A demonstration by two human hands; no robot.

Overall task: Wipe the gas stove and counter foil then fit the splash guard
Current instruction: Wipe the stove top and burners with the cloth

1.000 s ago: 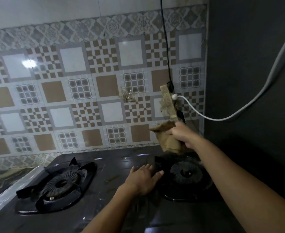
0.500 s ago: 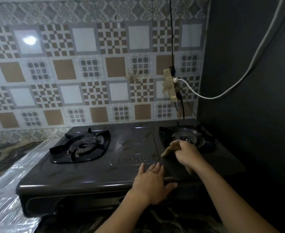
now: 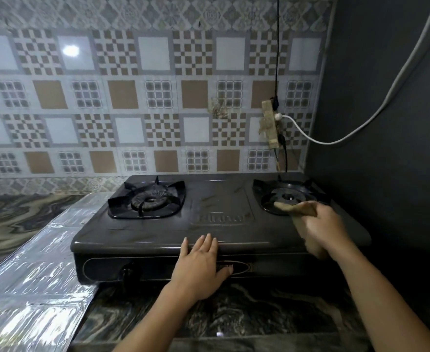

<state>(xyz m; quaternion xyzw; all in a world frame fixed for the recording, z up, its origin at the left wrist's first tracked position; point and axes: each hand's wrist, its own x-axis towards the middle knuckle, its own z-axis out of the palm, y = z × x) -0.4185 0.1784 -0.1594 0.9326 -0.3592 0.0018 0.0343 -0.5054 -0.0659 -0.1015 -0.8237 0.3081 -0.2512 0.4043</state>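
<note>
A black two-burner gas stove (image 3: pixel 216 224) sits on a dark marbled counter against the tiled wall. My right hand (image 3: pixel 320 229) grips a tan cloth (image 3: pixel 292 208) at the front edge of the right burner (image 3: pixel 287 199). My left hand (image 3: pixel 201 265) lies flat, fingers straight, on the stove's front edge near the middle. Shiny silver foil (image 3: pixel 31 283) covers the counter left of the stove. The left burner (image 3: pixel 148 199) is uncovered. No splash guard is in view.
A dark wall (image 3: pixel 386 123) stands close to the stove's right side. A tan power strip (image 3: pixel 269 125) hangs on the tiles above the right burner, with a white cable (image 3: pixel 361 128) and a black cord (image 3: pixel 276 59). A control knob (image 3: pixel 127 273) sticks out of the stove front.
The view has pulled back and down. My right hand brought the cloth down from near the power strip onto the right burner area. My left hand slid from the stove top to its front edge.
</note>
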